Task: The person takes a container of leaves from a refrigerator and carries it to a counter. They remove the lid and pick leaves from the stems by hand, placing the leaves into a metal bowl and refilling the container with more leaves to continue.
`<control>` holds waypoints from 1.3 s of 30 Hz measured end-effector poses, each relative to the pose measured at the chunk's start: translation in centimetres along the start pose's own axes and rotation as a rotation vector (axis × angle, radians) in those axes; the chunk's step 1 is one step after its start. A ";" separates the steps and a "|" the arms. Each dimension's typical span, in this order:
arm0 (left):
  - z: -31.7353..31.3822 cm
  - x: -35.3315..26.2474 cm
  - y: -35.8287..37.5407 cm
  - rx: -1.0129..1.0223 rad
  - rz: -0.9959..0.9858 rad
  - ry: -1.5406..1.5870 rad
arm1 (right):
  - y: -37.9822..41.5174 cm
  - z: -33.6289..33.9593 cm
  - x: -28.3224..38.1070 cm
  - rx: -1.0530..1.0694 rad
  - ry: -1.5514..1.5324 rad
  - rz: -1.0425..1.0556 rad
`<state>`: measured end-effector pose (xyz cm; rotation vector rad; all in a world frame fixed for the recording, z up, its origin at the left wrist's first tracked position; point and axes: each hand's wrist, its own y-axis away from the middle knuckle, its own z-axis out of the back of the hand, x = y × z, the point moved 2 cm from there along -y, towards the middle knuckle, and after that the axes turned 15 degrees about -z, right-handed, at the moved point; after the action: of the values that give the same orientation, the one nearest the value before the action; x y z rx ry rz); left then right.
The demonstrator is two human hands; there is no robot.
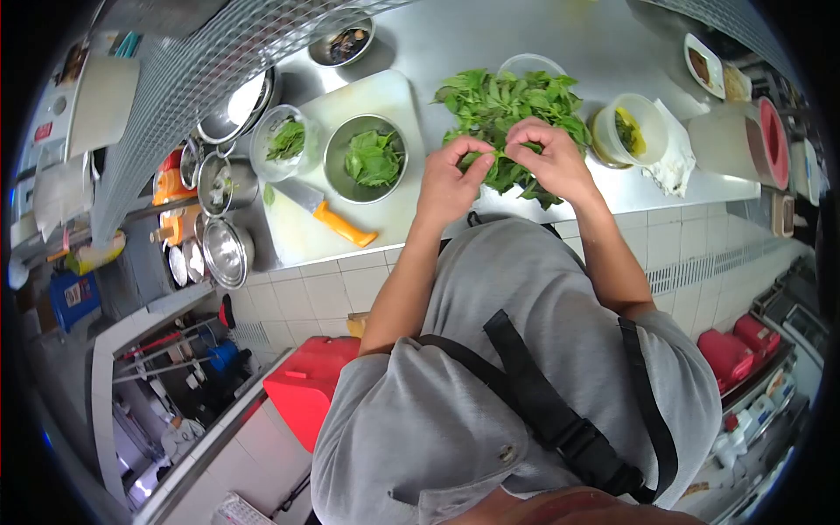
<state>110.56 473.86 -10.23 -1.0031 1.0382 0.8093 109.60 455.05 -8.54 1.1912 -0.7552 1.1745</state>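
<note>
A heap of leafy green herbs [507, 96] lies on the steel counter in front of me. Over its near edge, my left hand [453, 182] and my right hand [553, 162] come close together with fingertips pinched. Between them shows a small green herb sprig [499, 155], held from both sides. To the left, a steel bowl [329, 166] of picked green leaves [374, 157] stands on a white cutting board [293, 236]. A knife with an orange handle [346, 225] lies beside that bowl. Behind the heap, a clear round container [532, 62] is partly hidden.
A clear tub [306, 162] with leaves sits left of the bowl. Right of the herbs are a plastic tub [652, 131] with yellowish contents and a crumpled white cloth [672, 162]. Steel pots [226, 185] line the left side. A small steel bowl [319, 54] stands farther back.
</note>
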 end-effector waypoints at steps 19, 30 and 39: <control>4.2 2.7 7.7 -0.238 0.233 0.054 | -5.5 -3.2 -0.2 -0.013 0.236 0.174; -0.6 1.8 -1.2 0.005 -0.250 -0.440 | 2.8 4.7 -8.9 -0.324 0.875 -0.063; -4.0 0.8 -1.2 0.252 -0.213 -0.165 | 4.0 6.5 -7.0 -0.225 0.455 -0.101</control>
<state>110.70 469.72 -11.34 -0.8012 0.8510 0.5604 104.70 446.69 -12.16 0.7290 -0.4604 1.1842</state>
